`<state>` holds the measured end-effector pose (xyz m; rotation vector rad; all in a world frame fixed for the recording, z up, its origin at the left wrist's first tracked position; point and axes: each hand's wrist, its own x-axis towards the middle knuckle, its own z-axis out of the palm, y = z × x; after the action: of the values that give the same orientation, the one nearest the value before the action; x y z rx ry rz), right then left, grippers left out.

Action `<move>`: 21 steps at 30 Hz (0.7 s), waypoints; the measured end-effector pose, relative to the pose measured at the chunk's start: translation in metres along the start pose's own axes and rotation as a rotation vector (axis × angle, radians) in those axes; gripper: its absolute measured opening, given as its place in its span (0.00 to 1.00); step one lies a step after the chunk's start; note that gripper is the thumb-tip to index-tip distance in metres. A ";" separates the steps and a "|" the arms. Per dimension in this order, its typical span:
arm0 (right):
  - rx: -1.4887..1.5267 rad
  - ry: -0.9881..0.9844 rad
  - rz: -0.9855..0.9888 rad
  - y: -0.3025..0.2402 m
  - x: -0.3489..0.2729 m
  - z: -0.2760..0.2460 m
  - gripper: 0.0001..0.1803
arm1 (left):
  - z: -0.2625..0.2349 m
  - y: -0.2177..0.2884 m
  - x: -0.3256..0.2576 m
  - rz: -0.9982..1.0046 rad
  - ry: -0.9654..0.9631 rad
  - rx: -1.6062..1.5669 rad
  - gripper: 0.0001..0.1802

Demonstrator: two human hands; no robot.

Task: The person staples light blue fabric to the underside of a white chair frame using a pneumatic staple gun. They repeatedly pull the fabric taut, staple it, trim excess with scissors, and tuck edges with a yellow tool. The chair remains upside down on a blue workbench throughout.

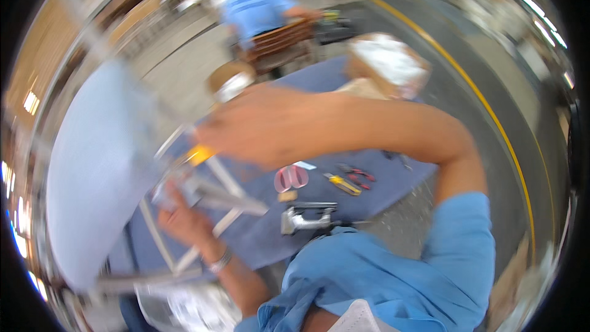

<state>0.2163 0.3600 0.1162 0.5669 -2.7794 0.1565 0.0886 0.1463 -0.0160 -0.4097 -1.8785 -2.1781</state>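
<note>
The picture is blurred by motion. My right hand (246, 129) reaches across from the right to the left, above the blue-covered table (264, 240); its fingers end near a yellow piece (200, 154) on a white metal frame (224, 175). Whether it grips anything is hidden by blur. My left hand (183, 216), with a bracelet on the wrist, is closed around a grey metal part (212, 198) of that frame. A large pale grey-blue panel (92, 172) stands tilted against the frame at the left.
On the cloth lie a pink roll (291, 178), a yellow knife (342, 184), red-handled pliers (356, 175) and a silver staple gun (307, 218). A cardboard box (387, 64) stands far right. Another person (258, 6) in blue works behind a wooden crate (283, 43).
</note>
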 end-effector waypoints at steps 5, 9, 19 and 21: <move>0.001 -0.012 -0.072 -0.002 0.016 0.001 0.26 | -0.004 0.017 0.000 0.265 -0.094 0.052 0.08; -0.032 0.066 -0.144 0.000 0.020 0.015 0.20 | 0.002 0.022 -0.004 0.262 -0.103 -0.016 0.10; -0.165 0.107 -0.209 0.007 0.038 0.025 0.16 | 0.003 0.020 -0.002 0.285 -0.111 -0.049 0.11; -0.179 0.114 -0.219 0.009 0.041 0.028 0.16 | 0.003 0.019 -0.001 0.280 -0.116 -0.053 0.11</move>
<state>0.1690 0.3489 0.1024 0.7827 -2.5658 -0.1040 0.0969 0.1460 0.0016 -0.7751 -1.7020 -2.0582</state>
